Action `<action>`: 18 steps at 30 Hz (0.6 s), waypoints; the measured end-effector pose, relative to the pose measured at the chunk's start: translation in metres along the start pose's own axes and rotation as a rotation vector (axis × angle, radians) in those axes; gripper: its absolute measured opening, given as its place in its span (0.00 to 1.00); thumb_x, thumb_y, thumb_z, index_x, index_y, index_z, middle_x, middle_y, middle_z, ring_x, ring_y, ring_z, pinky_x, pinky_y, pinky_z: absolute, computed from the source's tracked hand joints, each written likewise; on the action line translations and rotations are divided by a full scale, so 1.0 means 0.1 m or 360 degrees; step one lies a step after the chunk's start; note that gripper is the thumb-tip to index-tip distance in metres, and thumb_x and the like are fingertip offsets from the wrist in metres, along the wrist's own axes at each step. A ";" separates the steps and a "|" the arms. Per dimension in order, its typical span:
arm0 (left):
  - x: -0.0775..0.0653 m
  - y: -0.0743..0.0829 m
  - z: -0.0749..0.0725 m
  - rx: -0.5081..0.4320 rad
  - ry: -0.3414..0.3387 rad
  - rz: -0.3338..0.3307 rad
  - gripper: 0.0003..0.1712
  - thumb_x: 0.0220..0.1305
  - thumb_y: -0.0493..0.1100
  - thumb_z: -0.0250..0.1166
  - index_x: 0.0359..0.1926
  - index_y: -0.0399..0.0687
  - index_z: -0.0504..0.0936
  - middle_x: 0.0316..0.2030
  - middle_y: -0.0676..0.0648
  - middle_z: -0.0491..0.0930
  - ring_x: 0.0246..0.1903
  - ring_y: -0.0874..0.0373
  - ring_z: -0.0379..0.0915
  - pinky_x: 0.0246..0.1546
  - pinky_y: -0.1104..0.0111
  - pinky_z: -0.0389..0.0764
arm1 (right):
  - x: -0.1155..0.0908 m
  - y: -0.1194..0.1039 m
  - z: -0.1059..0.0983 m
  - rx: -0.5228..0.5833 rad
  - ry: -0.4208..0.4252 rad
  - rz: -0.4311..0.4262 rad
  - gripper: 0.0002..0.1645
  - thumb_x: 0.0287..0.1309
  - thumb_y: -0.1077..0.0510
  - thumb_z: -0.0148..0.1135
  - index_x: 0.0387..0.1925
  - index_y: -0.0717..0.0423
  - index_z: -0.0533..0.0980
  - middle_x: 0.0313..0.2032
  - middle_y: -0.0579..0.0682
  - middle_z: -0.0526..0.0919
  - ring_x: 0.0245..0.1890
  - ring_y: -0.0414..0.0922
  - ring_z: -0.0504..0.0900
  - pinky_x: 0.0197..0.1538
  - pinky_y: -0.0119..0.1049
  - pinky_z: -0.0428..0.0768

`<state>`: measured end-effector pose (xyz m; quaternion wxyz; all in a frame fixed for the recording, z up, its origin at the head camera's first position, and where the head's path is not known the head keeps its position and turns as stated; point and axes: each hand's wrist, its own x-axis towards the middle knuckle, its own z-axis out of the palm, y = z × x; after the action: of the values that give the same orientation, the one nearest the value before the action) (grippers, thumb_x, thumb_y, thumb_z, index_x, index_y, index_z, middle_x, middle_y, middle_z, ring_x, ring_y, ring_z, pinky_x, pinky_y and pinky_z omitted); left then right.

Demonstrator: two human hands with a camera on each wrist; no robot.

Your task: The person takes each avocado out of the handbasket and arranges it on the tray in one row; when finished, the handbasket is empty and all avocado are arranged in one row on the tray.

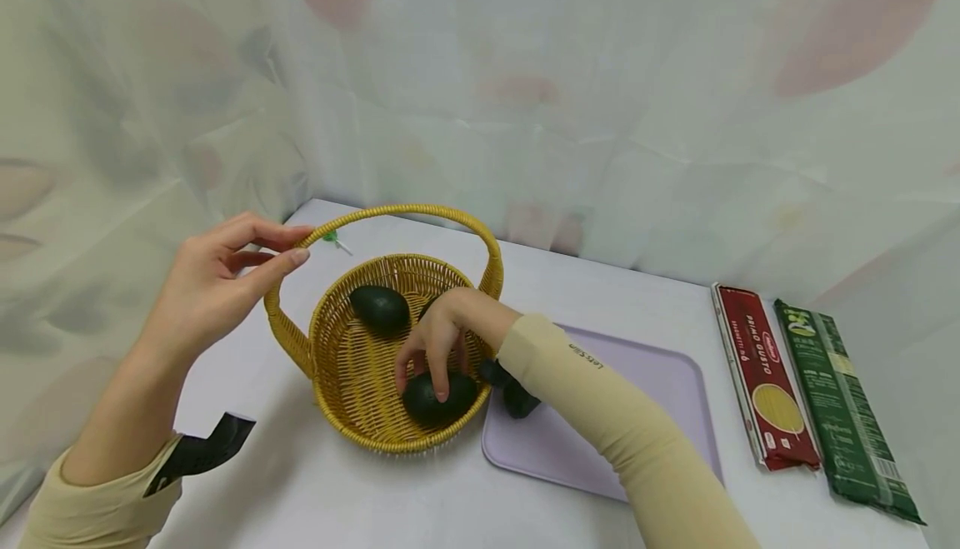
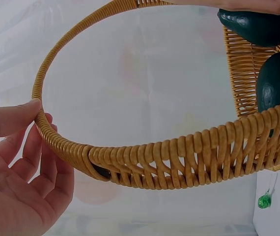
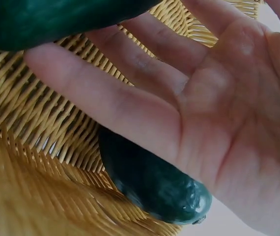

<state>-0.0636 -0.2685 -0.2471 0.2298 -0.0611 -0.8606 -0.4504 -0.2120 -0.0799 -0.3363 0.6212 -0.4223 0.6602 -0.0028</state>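
Observation:
A yellow wicker basket (image 1: 360,428) with a tall arched handle (image 1: 420,210) stands on the white table. My left hand (image 1: 225,270) pinches the left side of the handle between thumb and fingers; the left wrist view shows this hand (image 2: 29,162) from the palm side. Down inside the basket, my right hand (image 1: 442,336) grips a dark green avocado (image 1: 440,399) near the front right rim. Another avocado (image 1: 380,309) lies toward the back left. A third avocado (image 1: 427,307) is mostly hidden behind the right hand.
Right of the basket lies a pale purple tray (image 1: 600,470), partly covered by my right forearm. Farther right are a red spaghetti packet (image 1: 768,378) and a green packet (image 1: 847,407). A green lollipop (image 1: 335,239) lies behind the basket, near the back edge.

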 end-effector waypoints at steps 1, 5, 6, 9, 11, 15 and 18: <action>0.00 0.00 0.00 0.0003 0.0002 0.0001 0.07 0.60 0.32 0.68 0.41 0.37 0.84 0.43 0.59 0.84 0.42 0.63 0.77 0.40 0.80 0.76 | 0.00 0.00 0.00 -0.0003 -0.0002 0.0002 0.35 0.48 0.61 0.76 0.57 0.37 0.74 0.57 0.43 0.68 0.55 0.39 0.71 0.46 0.45 0.84; 0.00 0.00 0.00 0.0004 0.0004 0.0000 0.07 0.60 0.32 0.68 0.41 0.38 0.84 0.43 0.60 0.84 0.42 0.63 0.77 0.40 0.80 0.76 | 0.00 -0.01 0.01 -0.0003 0.0000 0.0004 0.34 0.48 0.62 0.76 0.56 0.36 0.74 0.56 0.43 0.68 0.55 0.38 0.71 0.46 0.45 0.84; 0.00 0.00 0.00 0.0003 0.0004 0.0000 0.07 0.60 0.32 0.68 0.40 0.38 0.84 0.43 0.59 0.84 0.42 0.63 0.77 0.41 0.80 0.76 | 0.00 -0.01 0.01 -0.0004 0.0000 0.0003 0.34 0.48 0.61 0.76 0.55 0.36 0.74 0.56 0.43 0.68 0.55 0.38 0.70 0.46 0.44 0.84; 0.00 0.00 0.00 -0.0006 0.0003 0.0000 0.07 0.60 0.32 0.68 0.40 0.37 0.84 0.43 0.59 0.85 0.42 0.62 0.77 0.41 0.80 0.76 | -0.01 -0.02 0.02 -0.0007 0.0010 0.0003 0.34 0.47 0.61 0.77 0.55 0.36 0.74 0.56 0.42 0.68 0.56 0.37 0.69 0.45 0.45 0.84; 0.00 0.00 0.00 -0.0011 0.0002 0.0002 0.07 0.60 0.32 0.68 0.40 0.38 0.84 0.43 0.59 0.85 0.42 0.62 0.77 0.41 0.80 0.77 | -0.02 -0.02 0.03 -0.0007 0.0020 -0.0001 0.34 0.47 0.61 0.77 0.55 0.36 0.74 0.56 0.42 0.67 0.56 0.37 0.69 0.45 0.45 0.85; 0.00 0.01 0.01 -0.0015 0.0001 -0.0004 0.07 0.60 0.32 0.68 0.40 0.39 0.84 0.43 0.59 0.85 0.42 0.63 0.78 0.41 0.80 0.77 | -0.05 -0.02 0.04 -0.0006 0.0032 -0.0029 0.34 0.47 0.60 0.77 0.55 0.37 0.74 0.55 0.44 0.68 0.54 0.39 0.71 0.44 0.45 0.85; -0.01 0.01 0.00 -0.0020 0.0001 -0.0002 0.06 0.60 0.32 0.68 0.40 0.37 0.84 0.43 0.59 0.85 0.42 0.63 0.78 0.40 0.80 0.76 | -0.09 -0.03 0.03 -0.0007 0.0044 -0.0075 0.35 0.48 0.59 0.77 0.57 0.38 0.72 0.55 0.45 0.67 0.53 0.41 0.73 0.44 0.45 0.85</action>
<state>-0.0629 -0.2676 -0.2468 0.2294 -0.0618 -0.8577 -0.4559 -0.2093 -0.0752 -0.3276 0.6108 -0.4392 0.6585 -0.0217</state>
